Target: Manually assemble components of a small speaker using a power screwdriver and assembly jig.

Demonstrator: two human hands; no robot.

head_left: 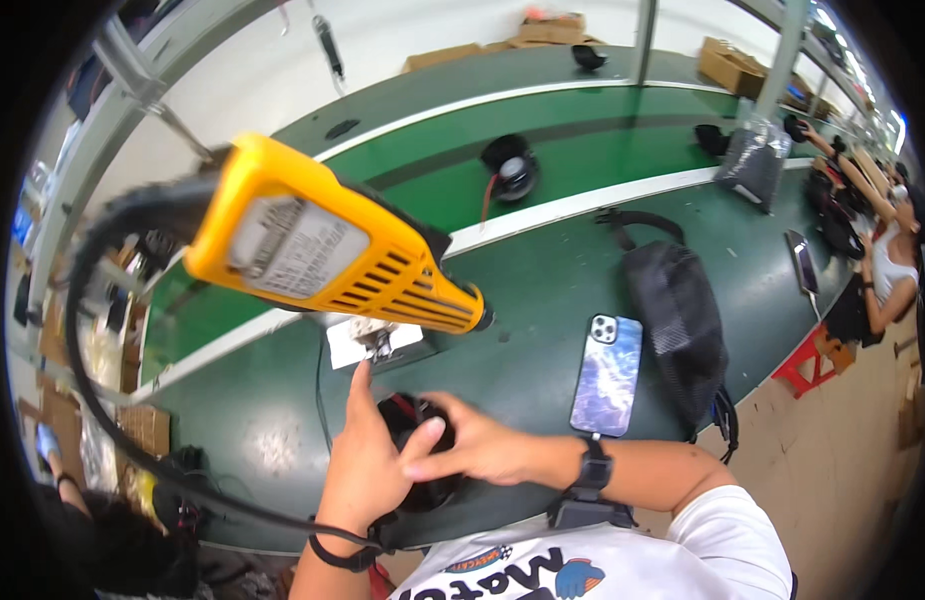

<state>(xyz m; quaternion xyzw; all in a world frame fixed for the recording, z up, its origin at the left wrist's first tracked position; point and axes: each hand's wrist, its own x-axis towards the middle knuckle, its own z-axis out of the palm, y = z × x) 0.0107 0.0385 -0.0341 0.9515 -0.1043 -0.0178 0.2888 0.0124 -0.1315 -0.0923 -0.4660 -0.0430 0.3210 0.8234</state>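
Note:
Close to the table's front edge, my left hand [365,462] and my right hand [472,440] are wrapped around a black rounded part [406,412] with a bit of red on it. My thumbs cross over its near side, and the fingers hide much of its shape. The left index finger stretches forward past the part, close to a white tray [344,350] of small metal pieces. Above the tray hangs a yellow corded power tool [332,240], its dark tip down over the table. Neither hand touches it.
The tool's black cord [92,370] loops down the left side. To the right lie a phone [607,375] and a black bag [677,320]. On the green conveyor [412,180] sits a black domed part [509,167] with a red wire. Another person [892,260] works far right.

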